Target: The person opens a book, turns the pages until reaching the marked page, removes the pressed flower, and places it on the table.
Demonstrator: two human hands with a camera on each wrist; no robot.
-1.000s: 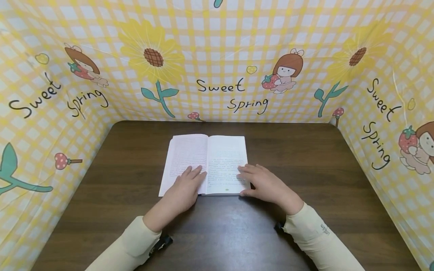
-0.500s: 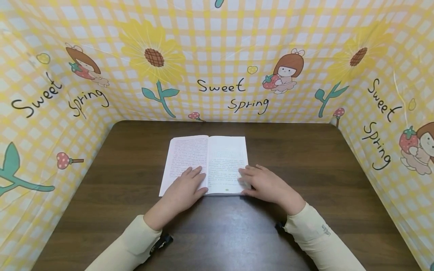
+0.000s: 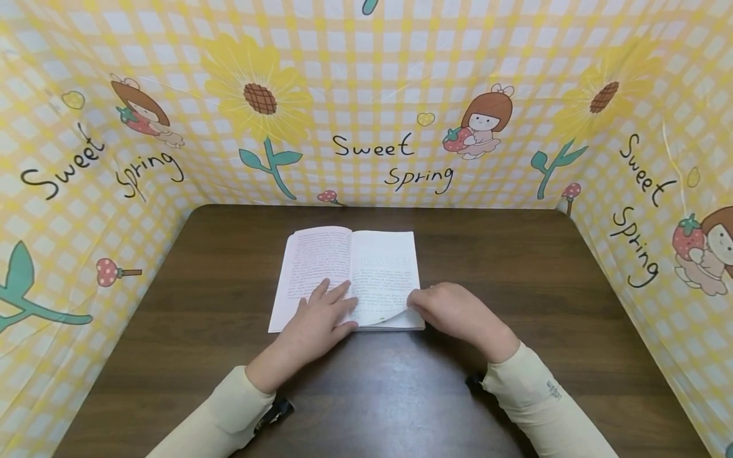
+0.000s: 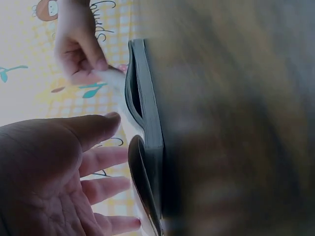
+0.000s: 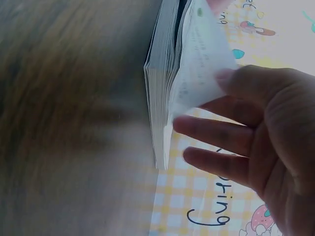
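Note:
An open book (image 3: pixel 380 254) with printed pages lies on the brown table. My left hand (image 3: pixel 321 324) rests with spread fingers on the lower part of the left page, thumb reaching over the spine to the right page. At the lower right corner, my right hand (image 3: pixel 458 315) pinches a page (image 5: pixel 202 64) between thumb and index finger, and that corner is lifted and bent up. The right wrist view shows the other fingers beside the page block. In the left wrist view the left fingers (image 4: pixel 106 189) touch the book's surface.
A yellow checked cloth (image 3: pixel 366 83) printed with flowers and lettering stands around the table's back and sides. The dark wooden table (image 3: pixel 498 248) extends on both sides of the book. Black straps (image 3: pixel 275 413) sit at the wrists.
My right hand has gone from lying flat on the right page's edge to pinching and lifting its corner. My left hand has shifted slightly right, its fingers spread wider.

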